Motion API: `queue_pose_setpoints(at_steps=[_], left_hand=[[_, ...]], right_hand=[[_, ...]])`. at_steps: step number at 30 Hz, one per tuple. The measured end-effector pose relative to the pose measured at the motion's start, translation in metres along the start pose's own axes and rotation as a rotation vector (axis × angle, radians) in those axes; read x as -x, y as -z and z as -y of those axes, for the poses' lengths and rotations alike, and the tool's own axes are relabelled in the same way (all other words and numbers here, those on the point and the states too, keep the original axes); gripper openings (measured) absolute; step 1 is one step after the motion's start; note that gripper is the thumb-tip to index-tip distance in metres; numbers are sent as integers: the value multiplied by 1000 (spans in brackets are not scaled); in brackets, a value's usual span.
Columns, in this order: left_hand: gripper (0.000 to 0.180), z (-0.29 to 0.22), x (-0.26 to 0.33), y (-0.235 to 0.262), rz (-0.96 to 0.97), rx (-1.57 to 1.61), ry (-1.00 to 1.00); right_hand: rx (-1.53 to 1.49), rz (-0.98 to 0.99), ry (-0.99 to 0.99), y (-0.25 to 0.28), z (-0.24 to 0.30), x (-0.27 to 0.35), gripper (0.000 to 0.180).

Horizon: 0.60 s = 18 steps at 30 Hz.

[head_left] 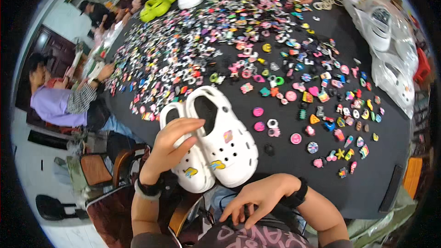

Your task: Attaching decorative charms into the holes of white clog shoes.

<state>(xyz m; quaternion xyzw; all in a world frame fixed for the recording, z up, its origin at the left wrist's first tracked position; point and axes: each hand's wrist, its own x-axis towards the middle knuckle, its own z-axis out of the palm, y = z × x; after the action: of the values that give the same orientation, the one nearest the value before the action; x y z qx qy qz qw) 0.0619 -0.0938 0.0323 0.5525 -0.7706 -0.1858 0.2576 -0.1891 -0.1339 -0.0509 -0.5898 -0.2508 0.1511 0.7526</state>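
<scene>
White clogs, toes bodyward, were overlapped by the nearer left hand, whose grip could not be judged; the right hand was seen relaxed, unladen.

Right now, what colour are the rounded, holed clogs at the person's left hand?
The clogs are white, showing best in the head view.
</scene>
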Motion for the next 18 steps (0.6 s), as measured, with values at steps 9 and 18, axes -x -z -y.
queue_pose_setpoints(at_steps=[9, 18], left_hand=[[26, -12, 33, 17, -294, 197, 65], [34, -115, 58, 62, -905, -13, -613]], right_hand=[[-4, -43, -113, 3, -2, 1, 58], [-46, -61, -85, 4, 1, -2, 59]])
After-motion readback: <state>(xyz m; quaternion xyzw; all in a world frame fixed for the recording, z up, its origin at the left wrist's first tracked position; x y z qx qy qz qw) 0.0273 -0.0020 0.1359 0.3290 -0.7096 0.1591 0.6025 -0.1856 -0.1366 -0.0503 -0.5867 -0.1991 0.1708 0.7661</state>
